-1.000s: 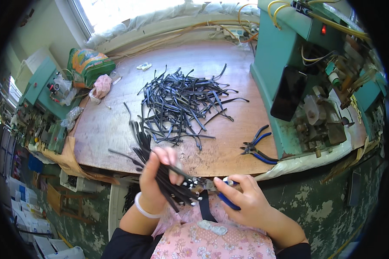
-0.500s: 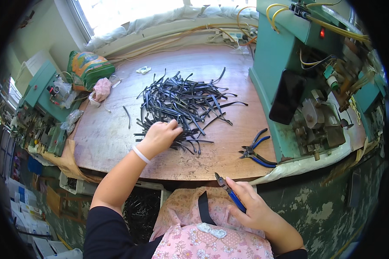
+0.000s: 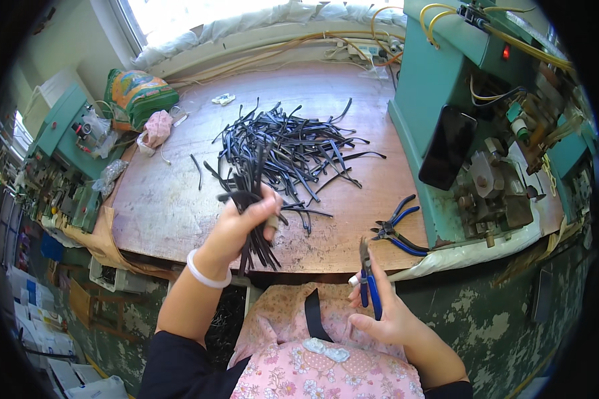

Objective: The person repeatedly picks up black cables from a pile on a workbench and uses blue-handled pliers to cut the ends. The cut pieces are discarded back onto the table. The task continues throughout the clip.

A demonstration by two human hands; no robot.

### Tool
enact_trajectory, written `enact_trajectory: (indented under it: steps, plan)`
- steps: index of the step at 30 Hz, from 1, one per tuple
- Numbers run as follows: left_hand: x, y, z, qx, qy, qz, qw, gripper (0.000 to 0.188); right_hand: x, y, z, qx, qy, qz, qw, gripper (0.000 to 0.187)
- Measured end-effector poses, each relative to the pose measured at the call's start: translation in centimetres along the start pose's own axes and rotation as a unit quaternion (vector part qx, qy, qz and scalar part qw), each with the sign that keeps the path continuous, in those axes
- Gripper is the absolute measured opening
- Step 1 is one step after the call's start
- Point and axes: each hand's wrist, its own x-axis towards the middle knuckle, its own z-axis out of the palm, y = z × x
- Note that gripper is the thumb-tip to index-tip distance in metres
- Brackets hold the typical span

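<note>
A bunch of thin black eyeglass temple arms (image 3: 256,174) stands upright in my left hand (image 3: 239,223), fingers wrapped round it; its lower ends poke out below the fist. Just behind, a loose heap of similar temple arms (image 3: 289,143) covers the middle of the wooden table (image 3: 160,219). My right hand (image 3: 391,314) holds blue-handled cutting pliers (image 3: 374,292) above my lap, jaws pointing up. Both handles lie along the fingers. On the table to the right rests a second pair of pliers (image 3: 400,241), its blue-and-black handles spread. One single temple arm (image 3: 196,171) lies apart at left.
A green machine (image 3: 419,133) with a black phone (image 3: 447,146) on its side stands at right; another green machine (image 3: 63,149) is at left. A green-orange bag (image 3: 136,100) and pink cloth (image 3: 156,128) lie back left. Below the table edge sits a bin (image 3: 251,299) of dark pieces.
My left hand has lifted a bunch of temple arms from the heap and turned it upright, nearer to me. The pliers in my right hand have risen and now point upward, with their handles apart.
</note>
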Motion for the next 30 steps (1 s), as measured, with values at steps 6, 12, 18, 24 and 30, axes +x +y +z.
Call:
enact_trajectory:
  steps: [6,12,18,24,30]
  plan:
    - [-1.7,-1.8,0.0,0.113,0.009,-0.04,0.993,0.025,0.3,-0.4,0.2,-0.021,-0.032,0.018,0.999,0.106]
    - [-2.9,-2.0,0.6,-0.103,0.028,-0.172,0.979,0.03,0.1,-0.3,0.3,-0.145,-0.045,-0.002,0.988,0.099]
    - [-3.1,-2.5,0.7,-0.25,-0.124,-0.134,0.951,0.04,0.1,-1.6,0.9,-0.269,0.026,-0.09,0.958,0.077]
    - [-3.1,-2.7,0.7,-0.292,-0.204,-0.112,0.928,0.042,0.4,-3.9,1.2,-0.458,0.032,-0.234,0.857,0.059]
    - [-3.2,-2.5,0.9,-0.285,-0.203,-0.123,0.929,0.042,0.3,-4.6,1.0,-0.495,0.02,-0.234,0.836,0.059]
